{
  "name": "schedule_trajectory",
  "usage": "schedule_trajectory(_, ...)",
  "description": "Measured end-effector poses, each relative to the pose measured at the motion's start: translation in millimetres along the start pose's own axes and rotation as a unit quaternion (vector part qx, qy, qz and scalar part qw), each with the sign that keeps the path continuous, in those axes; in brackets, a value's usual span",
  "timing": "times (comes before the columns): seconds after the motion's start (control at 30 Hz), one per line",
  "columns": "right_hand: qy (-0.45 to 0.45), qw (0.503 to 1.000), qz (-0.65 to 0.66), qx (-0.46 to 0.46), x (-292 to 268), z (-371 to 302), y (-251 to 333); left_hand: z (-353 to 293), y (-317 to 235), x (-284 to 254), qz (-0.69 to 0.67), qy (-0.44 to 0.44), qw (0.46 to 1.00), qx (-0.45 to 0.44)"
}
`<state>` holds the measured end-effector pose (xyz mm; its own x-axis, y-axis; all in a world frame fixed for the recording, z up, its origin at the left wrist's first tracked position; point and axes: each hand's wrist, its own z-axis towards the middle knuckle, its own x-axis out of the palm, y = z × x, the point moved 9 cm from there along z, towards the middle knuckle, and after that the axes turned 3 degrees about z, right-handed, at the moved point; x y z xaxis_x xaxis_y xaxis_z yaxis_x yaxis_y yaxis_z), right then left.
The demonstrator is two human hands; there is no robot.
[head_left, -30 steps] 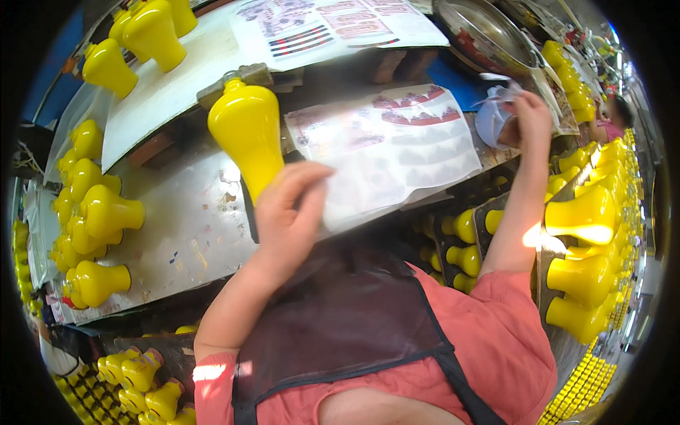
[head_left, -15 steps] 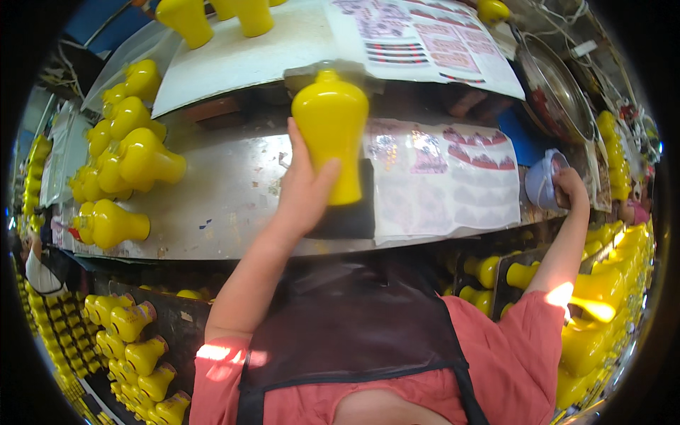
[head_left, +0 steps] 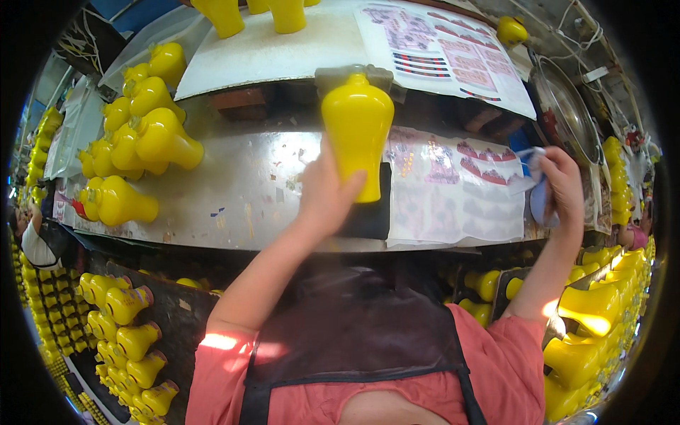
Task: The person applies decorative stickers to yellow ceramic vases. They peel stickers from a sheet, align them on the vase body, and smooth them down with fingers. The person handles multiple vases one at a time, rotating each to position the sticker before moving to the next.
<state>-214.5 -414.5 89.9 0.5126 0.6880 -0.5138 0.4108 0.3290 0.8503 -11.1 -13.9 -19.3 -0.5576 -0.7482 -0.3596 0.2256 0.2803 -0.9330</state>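
Note:
A glossy yellow vase (head_left: 358,131) stands upright, held up over the metal bench by my left hand (head_left: 328,193), whose fingers and thumb wrap its lower body. At the right, my right hand (head_left: 563,185) pinches a thin, whitish, translucent piece (head_left: 528,172), blurred by motion; whether it is cloth or film I cannot tell. Below that piece, partly covered by the hand, is a small lilac cup (head_left: 540,204). Sheets of printed decals (head_left: 453,205) lie flat between the two hands.
Several yellow vases (head_left: 166,138) lie along the bench's left side. More stand in racks at lower left (head_left: 131,343) and lower right (head_left: 588,312). A raised white board (head_left: 319,53) carries further decal sheets and vases. A round metal pan (head_left: 567,106) leans at the back right.
My right hand has come up out of the lilac cup with the whitish piece in its fingers. My left hand still holds the vase upright. The whole view has shifted slightly.

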Motion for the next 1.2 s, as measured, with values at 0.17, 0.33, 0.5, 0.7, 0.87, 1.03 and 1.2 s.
schedule_trajectory(0.17, 0.122, 0.974, -0.04, -0.188, 139.0, -29.9, 96.9, -29.4, -87.9, -18.2, 0.191, -0.121, 0.948, 0.224)
schedule_trajectory(0.33, 0.044, 0.779, -0.304, -0.547, 215.7, -115.6, 172.2, -20.8, -68.6, 8.2, -0.282, 0.085, 0.955, -0.042)
schedule_trajectory(0.5, 0.015, 0.664, -0.416, -0.621, 251.9, -162.2, 166.4, -20.0, -58.2, 0.7, -0.359, 0.055, 0.928, -0.087)
schedule_trajectory(0.7, -0.039, 0.822, -0.245, -0.512, 242.5, -134.5, 142.5, -21.3, -46.8, -13.3, -0.396, -0.008, 0.914, -0.085)
schedule_trajectory(0.87, -0.013, 0.937, -0.131, -0.323, 246.3, -97.0, 104.8, -22.3, -44.5, -31.4, -0.399, -0.042, 0.915, -0.051)
schedule_trajectory(1.03, 0.16, 0.971, 0.109, -0.139, 260.9, -85.1, 91.3, -26.1, -48.0, -34.4, -0.373, -0.016, 0.926, -0.062)
schedule_trajectory(1.2, 0.402, 0.899, 0.14, -0.106, 288.8, -91.5, 109.4, -27.0, -67.8, -34.1, -0.365, 0.064, 0.929, -0.02)
